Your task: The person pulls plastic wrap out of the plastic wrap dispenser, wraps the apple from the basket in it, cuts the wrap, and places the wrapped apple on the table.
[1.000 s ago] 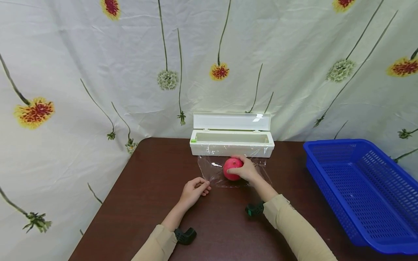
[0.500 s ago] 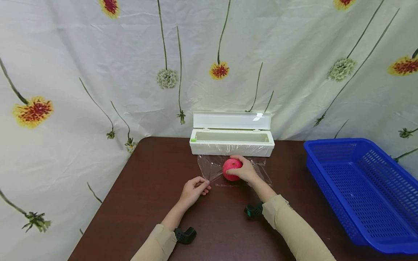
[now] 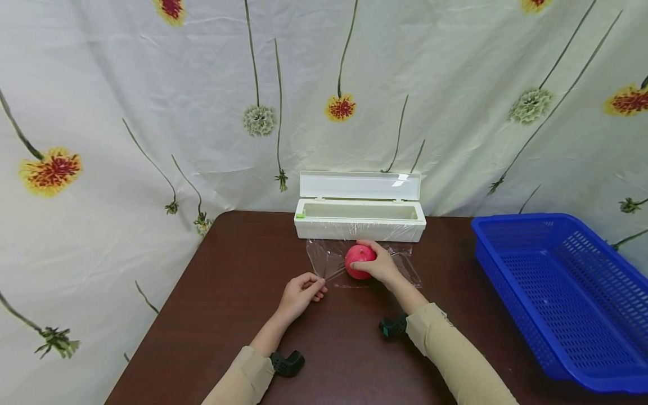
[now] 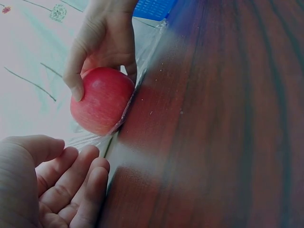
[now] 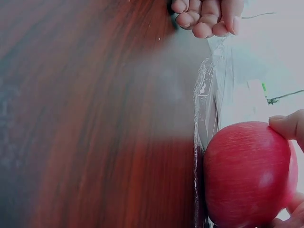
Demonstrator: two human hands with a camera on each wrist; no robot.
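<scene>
A red apple rests on a sheet of clear plastic wrap spread over the table in front of a white wrap box. My right hand grips the apple from its right side, thumb and fingers around it; the right wrist view shows the apple close up. At the sheet's near left corner, my left hand pinches the plastic wrap between thumb and index finger, drawing the corner into a thin point. In the left wrist view the left hand has its other fingers loosely curled.
The white wrap box stands at the table's back edge, its lid raised. A blue plastic basket stands at the right. Behind the brown table hangs a flower-patterned cloth.
Both hands stay in nearly the same place, the right still on the apple and the left still at the wrap's corner. The view has shifted very slightly.
</scene>
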